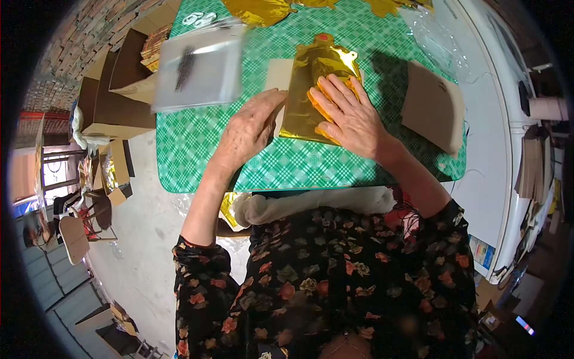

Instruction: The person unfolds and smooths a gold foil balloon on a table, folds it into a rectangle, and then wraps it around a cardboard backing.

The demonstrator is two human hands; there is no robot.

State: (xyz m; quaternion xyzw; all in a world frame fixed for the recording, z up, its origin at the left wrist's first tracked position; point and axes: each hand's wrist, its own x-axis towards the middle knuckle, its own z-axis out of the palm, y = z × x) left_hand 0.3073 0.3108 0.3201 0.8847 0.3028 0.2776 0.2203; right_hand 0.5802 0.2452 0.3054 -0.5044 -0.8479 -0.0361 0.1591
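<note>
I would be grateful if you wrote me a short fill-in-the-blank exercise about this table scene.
The person's right hand rests on shiny ____ foil.
The clear plastic sleeves lie to the ____ of the foil.
The patterned tablecloth is white and ____.
The black shirt is printed with ____.

Missing words: gold; left; green; flowers.

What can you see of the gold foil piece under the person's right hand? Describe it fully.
The gold foil piece looks like thin, shiny metallic film, flat and slightly creased, with bright glare near its top right. Its lower part has fairly straight edges; the top narrows to a tab with a red spot, and a small loop juts out at the upper right. It lies partly over beige card on the green patterned table. The right hand rests spread on it, hiding part.
</note>
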